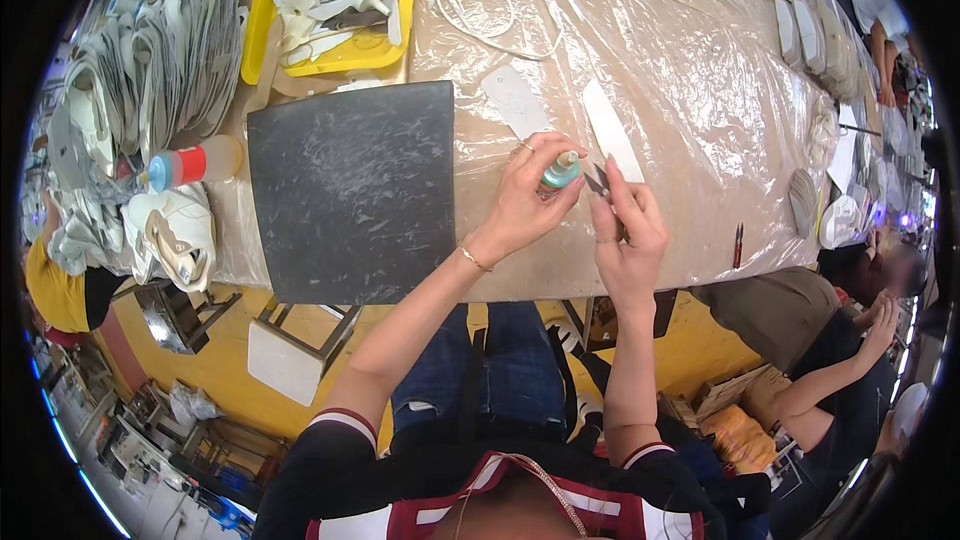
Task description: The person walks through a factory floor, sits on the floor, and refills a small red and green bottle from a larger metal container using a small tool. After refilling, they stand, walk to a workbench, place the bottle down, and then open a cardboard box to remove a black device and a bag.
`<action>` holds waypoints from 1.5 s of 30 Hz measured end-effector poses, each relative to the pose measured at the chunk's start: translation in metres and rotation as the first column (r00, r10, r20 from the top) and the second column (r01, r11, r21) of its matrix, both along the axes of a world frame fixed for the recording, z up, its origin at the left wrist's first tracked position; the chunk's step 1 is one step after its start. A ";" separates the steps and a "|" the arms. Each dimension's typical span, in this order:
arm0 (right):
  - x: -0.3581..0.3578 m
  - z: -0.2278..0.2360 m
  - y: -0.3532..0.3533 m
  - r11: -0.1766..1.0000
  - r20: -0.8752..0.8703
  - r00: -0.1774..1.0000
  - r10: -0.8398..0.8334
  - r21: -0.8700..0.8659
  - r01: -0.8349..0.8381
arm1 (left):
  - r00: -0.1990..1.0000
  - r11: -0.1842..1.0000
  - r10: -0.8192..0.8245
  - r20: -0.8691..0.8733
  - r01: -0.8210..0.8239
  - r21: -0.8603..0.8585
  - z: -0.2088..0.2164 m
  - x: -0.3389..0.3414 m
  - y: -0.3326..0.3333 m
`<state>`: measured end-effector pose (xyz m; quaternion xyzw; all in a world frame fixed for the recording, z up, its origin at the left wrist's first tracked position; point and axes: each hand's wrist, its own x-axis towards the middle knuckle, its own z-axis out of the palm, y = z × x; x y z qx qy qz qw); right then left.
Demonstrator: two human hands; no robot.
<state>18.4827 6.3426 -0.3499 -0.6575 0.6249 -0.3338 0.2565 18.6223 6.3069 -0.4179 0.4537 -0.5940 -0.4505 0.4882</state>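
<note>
My left hand [530, 185] is wrapped round a small squeeze bottle [562, 172] with a teal top and a pale nozzle pointing up. Close beside it, my right hand [632, 225] pinches a small dark pointed tool [597, 180]. Its tip points toward the bottle; the rest is hidden by the fingers, so its exact kind is unclear. Just beyond my hands lie a long white strip [612, 128] and a pale grey cut piece [515, 100] with faint lines drawn on it. A black rectangular mat [350, 190] lies left of my left hand.
A yellow tray [262, 20] of white scraps stands at the far left, near stacked grey-white pieces [150, 50]. A bottle with a red label [205, 162] lies on its side. Pale cord [500, 35] loops across the plastic-covered table [690, 70]. A slim red-and-black tool [738, 245] lies right. Another person [800, 340] sits nearby.
</note>
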 end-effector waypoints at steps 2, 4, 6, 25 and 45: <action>0.003 -0.004 -0.004 1.000 -0.105 0.994 -0.002 -0.030 -0.002 | 0.998 0.996 -0.016 -0.059 0.021 0.084 0.003 -0.002 0.002; 0.003 -0.008 -0.006 0.994 -0.165 0.986 -0.013 -0.110 -0.006 | 0.985 0.972 -0.008 -0.172 0.048 0.230 0.006 -0.005 0.004; 0.002 -0.012 -0.008 0.986 -0.227 0.974 -0.022 -0.164 -0.016 | 0.987 0.979 0.005 -0.159 0.027 0.201 0.007 -0.009 0.005; -0.003 -0.023 -0.025 0.932 -0.438 0.871 -0.224 -0.359 0.059 | 0.991 0.995 0.081 0.104 -0.086 0.045 0.009 -0.033 -0.005; 0.003 -0.031 -0.037 0.971 0.353 0.905 -0.238 0.123 0.207 | 0.997 0.989 0.031 0.072 -0.042 0.144 0.008 -0.020 -0.023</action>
